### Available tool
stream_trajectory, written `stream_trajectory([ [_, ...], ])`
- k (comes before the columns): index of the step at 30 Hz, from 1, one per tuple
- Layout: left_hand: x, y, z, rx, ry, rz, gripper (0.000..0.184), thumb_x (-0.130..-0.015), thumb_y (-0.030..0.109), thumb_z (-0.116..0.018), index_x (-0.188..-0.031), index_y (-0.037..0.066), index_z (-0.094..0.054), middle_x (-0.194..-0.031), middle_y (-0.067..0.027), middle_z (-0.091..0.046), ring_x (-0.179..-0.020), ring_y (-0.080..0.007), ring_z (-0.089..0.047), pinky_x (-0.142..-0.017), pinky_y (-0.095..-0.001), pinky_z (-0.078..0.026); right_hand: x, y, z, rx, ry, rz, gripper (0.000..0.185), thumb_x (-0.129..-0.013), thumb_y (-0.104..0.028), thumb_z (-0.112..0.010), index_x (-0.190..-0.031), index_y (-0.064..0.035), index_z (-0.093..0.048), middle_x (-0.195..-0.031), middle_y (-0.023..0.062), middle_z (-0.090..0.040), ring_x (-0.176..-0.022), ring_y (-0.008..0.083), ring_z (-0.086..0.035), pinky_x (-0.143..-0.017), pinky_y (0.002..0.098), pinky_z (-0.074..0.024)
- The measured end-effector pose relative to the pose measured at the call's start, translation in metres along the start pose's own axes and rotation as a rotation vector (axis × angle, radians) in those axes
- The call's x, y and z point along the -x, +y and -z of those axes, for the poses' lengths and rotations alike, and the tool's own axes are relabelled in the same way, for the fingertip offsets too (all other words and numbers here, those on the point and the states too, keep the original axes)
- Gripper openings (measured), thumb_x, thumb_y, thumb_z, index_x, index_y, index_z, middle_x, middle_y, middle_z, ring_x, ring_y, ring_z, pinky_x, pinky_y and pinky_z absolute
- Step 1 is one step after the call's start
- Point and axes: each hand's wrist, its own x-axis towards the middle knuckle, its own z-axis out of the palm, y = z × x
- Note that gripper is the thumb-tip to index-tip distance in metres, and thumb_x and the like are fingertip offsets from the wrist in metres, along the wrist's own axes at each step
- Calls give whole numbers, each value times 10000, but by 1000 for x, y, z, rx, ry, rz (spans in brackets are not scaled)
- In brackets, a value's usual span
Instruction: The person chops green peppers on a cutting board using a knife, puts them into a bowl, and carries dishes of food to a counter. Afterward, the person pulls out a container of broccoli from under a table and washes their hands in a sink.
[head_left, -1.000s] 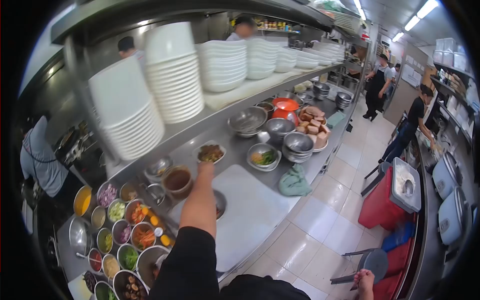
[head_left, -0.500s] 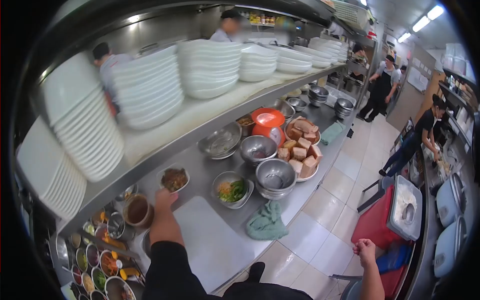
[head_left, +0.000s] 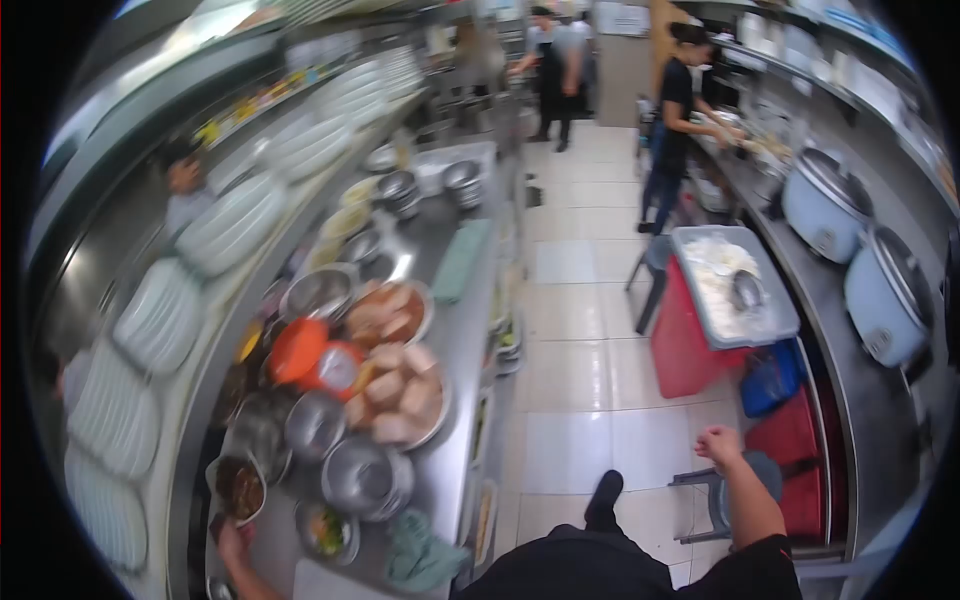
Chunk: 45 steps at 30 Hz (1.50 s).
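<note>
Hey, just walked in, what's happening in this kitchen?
Your left hand is at the rim of a small bowl of brown food over the steel counter. Your right hand hangs over the aisle, seemingly holding nothing. Meat chunks sit in a bowl nearby, and a person in black works at the right-hand counter.

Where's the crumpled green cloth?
Low in the head view, left of centre, the cloth lies on the counter, just right of the bowl of greens.
</note>
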Motion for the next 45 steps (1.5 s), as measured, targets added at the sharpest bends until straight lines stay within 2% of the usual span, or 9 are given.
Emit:
stream_trajectory([
  [4, 77, 98, -149, -83, -168, -121, 241, -942, 156, -397, -1073, 40, -561, -785, -93, -652, -522, -163, -618, -401, -252, -478, -61, -36, -19, -53, -83, 38, 113, -850, -61, -667, -921, 7, -611, -781, 100, -652, -653, 178, -671, -570, 296, -576],
  [9, 140, 141, -377, 56, -586, -360, 275, -905, 107, -426, -1065, -17, -612, -801, -70, -662, -492, -134, -589, -386, -249, -456, -149, -99, -25, -121, -205, 95, 142, -867, -80, -691, -946, 12, -616, -794, 96, -661, -668, 161, -672, -584, 287, -574],
  [11, 175, 160, -476, 5, -755, -288, 293, -927, 124, -453, -1137, -3, -613, -933, -84, -677, -668, -167, -667, -457, -292, -546, -167, -133, -16, -41, -265, 112, 156, -873, -91, -699, -955, 12, -615, -795, 95, -664, -669, 156, -670, -578, 282, -569],
  [18, 345, 209, -831, -122, -1183, -283, 283, -938, 164, -512, -1064, -64, -622, -906, -138, -688, -687, -207, -687, -556, -290, -564, -241, -213, 28, 15, -259, 193, 152, -878, -112, -705, -944, 3, -630, -782, 67, -662, -673, 123, -653, -607, 264, -546],
  [24, 476, 231, -1128, -176, -1594, -256, 295, -943, 149, -492, -1043, -107, -600, -898, -187, -685, -696, -233, -703, -599, -312, -596, -318, -230, 78, -8, 5, 200, 141, -878, -109, -699, -927, 5, -633, -775, 58, -659, -668, 114, -644, -611, 257, -545],
  [27, 556, 240, -1272, -162, -1712, -201, 282, -936, 123, -470, -1028, -112, -596, -891, -213, -681, -683, -238, -705, -567, -316, -592, -349, -224, 105, 48, 195, 70, 138, -879, -104, -699, -928, 5, -631, -782, 64, -662, -670, 124, -650, -616, 260, -552],
  [31, 652, 246, -1440, -143, -1830, -197, 278, -934, 89, -458, -1103, -114, -541, -838, -206, -680, -615, -242, -694, -487, -317, -571, -371, -234, 112, -228, 431, -194, 127, -886, -86, -692, -939, 6, -622, -783, 70, -662, -678, 139, -659, -620, 267, -560],
  [43, 805, 247, -1684, -185, -1913, -73, 290, -959, 112, -441, -1132, -115, -496, -888, -187, -666, -627, -221, -700, -474, -296, -579, -431, -307, 68, -481, 654, -361, 118, -901, -82, -677, -936, 3, -603, -822, 71, -664, -720, 151, -677, -643, 274, -560],
  [45, 814, 247, -1699, -119, -1948, 34, 325, -987, 201, -489, -1147, -81, -490, -925, -171, -655, -748, -218, -699, -602, -297, -591, -437, -314, 66, -431, 669, -372, 127, -903, -90, -677, -939, 6, -601, -823, 71, -664, -723, 151, -679, -643, 271, -558],
])
